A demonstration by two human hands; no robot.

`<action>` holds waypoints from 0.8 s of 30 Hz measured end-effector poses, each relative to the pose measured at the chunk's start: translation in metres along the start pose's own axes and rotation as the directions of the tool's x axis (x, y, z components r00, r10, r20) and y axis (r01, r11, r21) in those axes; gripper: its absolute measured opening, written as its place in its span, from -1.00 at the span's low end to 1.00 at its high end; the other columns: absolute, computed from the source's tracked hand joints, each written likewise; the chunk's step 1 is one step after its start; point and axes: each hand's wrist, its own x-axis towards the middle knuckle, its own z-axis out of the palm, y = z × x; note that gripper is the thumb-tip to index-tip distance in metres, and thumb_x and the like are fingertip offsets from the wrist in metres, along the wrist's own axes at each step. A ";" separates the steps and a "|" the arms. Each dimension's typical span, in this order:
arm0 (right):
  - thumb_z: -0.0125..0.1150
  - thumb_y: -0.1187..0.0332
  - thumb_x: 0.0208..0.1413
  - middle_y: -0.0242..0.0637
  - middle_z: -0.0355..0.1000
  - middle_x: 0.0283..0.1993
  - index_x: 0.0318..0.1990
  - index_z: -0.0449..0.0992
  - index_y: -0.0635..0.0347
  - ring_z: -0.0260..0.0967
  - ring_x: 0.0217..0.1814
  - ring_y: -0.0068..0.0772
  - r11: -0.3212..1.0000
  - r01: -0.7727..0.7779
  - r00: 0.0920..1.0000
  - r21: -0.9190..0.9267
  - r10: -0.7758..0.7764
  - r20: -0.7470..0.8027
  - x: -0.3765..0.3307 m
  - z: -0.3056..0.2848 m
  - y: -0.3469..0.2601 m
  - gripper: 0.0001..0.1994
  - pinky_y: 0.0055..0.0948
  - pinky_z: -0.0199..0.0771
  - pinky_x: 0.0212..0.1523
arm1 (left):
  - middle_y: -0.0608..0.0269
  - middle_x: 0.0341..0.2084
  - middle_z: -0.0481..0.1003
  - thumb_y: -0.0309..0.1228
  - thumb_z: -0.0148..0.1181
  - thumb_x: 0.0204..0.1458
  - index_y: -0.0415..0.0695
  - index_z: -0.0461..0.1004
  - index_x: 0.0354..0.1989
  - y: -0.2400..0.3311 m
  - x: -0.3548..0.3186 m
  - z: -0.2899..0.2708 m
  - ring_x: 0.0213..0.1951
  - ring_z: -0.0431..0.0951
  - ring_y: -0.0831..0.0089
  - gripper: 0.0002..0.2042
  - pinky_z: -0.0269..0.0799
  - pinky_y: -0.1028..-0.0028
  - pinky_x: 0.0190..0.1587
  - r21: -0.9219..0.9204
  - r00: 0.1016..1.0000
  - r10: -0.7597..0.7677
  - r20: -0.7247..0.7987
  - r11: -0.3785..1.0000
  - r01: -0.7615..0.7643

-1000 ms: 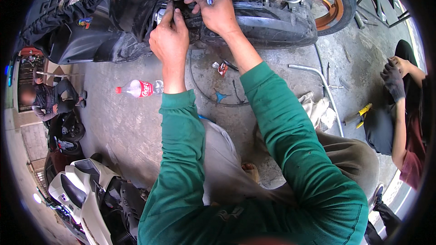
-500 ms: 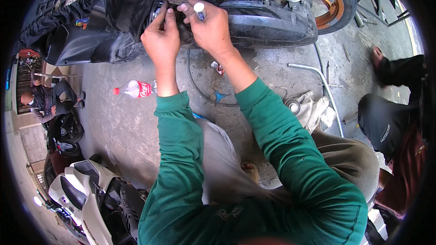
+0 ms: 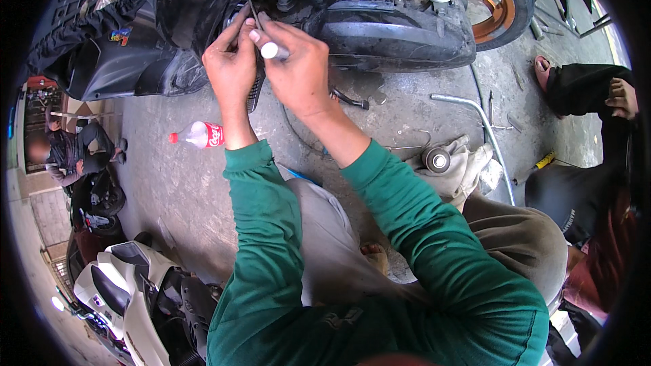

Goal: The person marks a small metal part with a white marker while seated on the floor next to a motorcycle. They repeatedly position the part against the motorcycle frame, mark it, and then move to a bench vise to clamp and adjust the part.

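Belt [image 3: 255,93] is pinched by 2 hands [image 3: 230,71], right [image 3: 300,74] also holding a marker [image 3: 273,51], forearms [image 3: 386,179] outstretched.

Grey concrete floor [image 3: 163,176] stretching wide, scuffed and darkly stained, brightly lit toward the left, and there, pale slabs [image 3: 49,211] beyond its left edge!

Grey concrete floor [image 3: 190,210] beneath bottle [image 3: 196,134], bent pipe [image 3: 456,100], cloth [image 3: 471,163]

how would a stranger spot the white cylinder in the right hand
Find the motorbike along the top, then the right green sleeve. Follow it up to the right hand. The cylinder juts from it, its bright white end unlike the dark motorbike.
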 end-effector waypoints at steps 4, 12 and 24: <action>0.37 0.38 0.17 0.13 0.60 -0.10 0.00 0.63 0.38 0.63 -0.09 0.10 0.998 -0.011 1.000 -0.054 0.010 -0.020 -0.009 0.002 -0.012 -0.70 -0.24 0.62 -0.07 | 0.20 -0.29 0.68 -0.47 0.26 0.23 -0.27 0.63 0.09 0.005 0.000 -0.007 -0.29 0.55 0.67 -0.72 0.50 0.60 -0.22 -0.139 0.995 -0.032 0.093 0.989 0.045; 0.34 0.46 0.09 0.13 0.60 -0.16 -0.08 0.63 0.44 0.61 -0.11 0.14 0.997 -0.073 0.996 -0.006 0.073 -0.055 0.009 0.013 -0.004 -0.73 -0.20 0.60 -0.10 | 0.23 -0.30 0.67 -0.46 0.23 0.23 -0.33 0.61 0.09 -0.003 0.001 -0.018 -0.33 0.52 0.67 -0.70 0.48 0.58 -0.24 -0.001 0.983 -0.084 0.164 0.996 0.085; 0.32 0.22 0.26 -0.01 0.64 -0.22 -0.11 0.68 0.32 0.65 -0.22 -0.13 0.971 -0.167 0.985 0.168 0.159 0.065 0.016 0.022 0.012 -0.71 -0.32 0.59 -0.19 | 0.32 -0.68 0.46 -0.42 0.38 0.15 -0.30 0.68 -0.07 -0.009 0.001 -0.004 -0.54 0.35 0.76 -0.76 0.31 0.61 -0.48 0.316 0.951 0.235 -0.201 0.934 -0.164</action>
